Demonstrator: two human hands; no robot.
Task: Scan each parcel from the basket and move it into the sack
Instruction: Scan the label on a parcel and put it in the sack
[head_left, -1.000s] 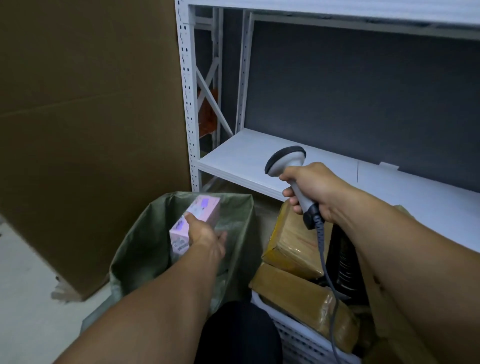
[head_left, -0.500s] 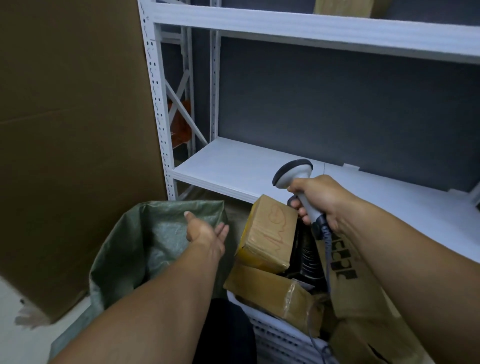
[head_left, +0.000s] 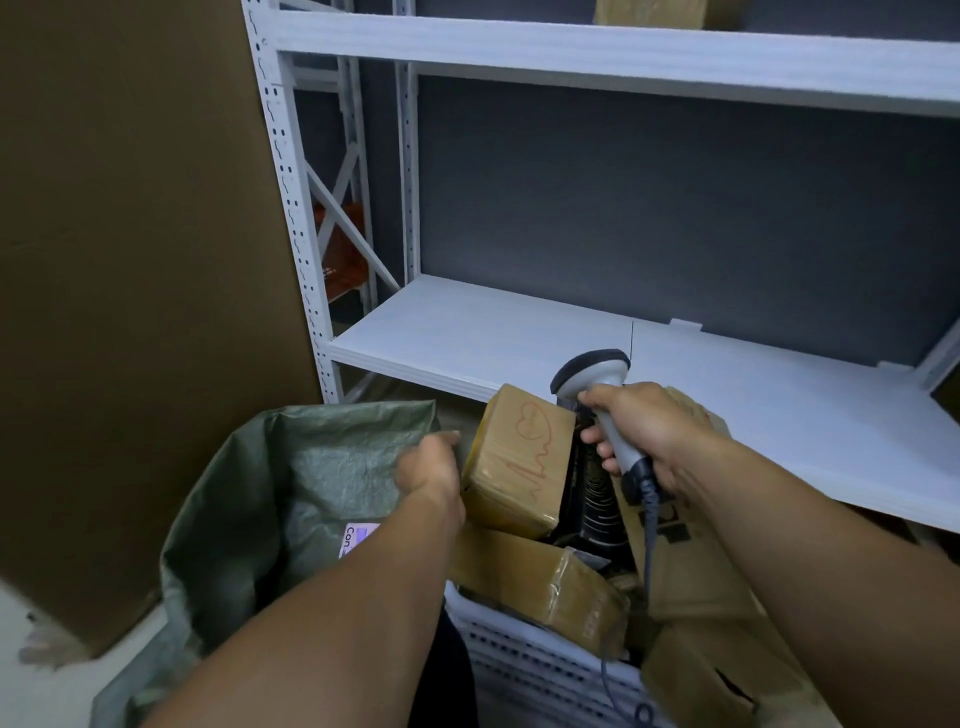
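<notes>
Left hand (head_left: 428, 467) touches taped parcel (head_left: 514, 462); right hand (head_left: 649, 431) grips scanner (head_left: 597, 395)

Legible text is scarce. In my green woven sack (head_left: 311, 467), the pink-lilac box (head_left: 358, 538) reads "Con", rest cut off by my forearm. Tape-wrapped brown cardboard parcel (head_left: 514, 462): red hand-drawn heart plus scribble, unreadable. Tan carton (head_left: 680, 561) under the scanner cable: black block print, mostly hidden.
</notes>
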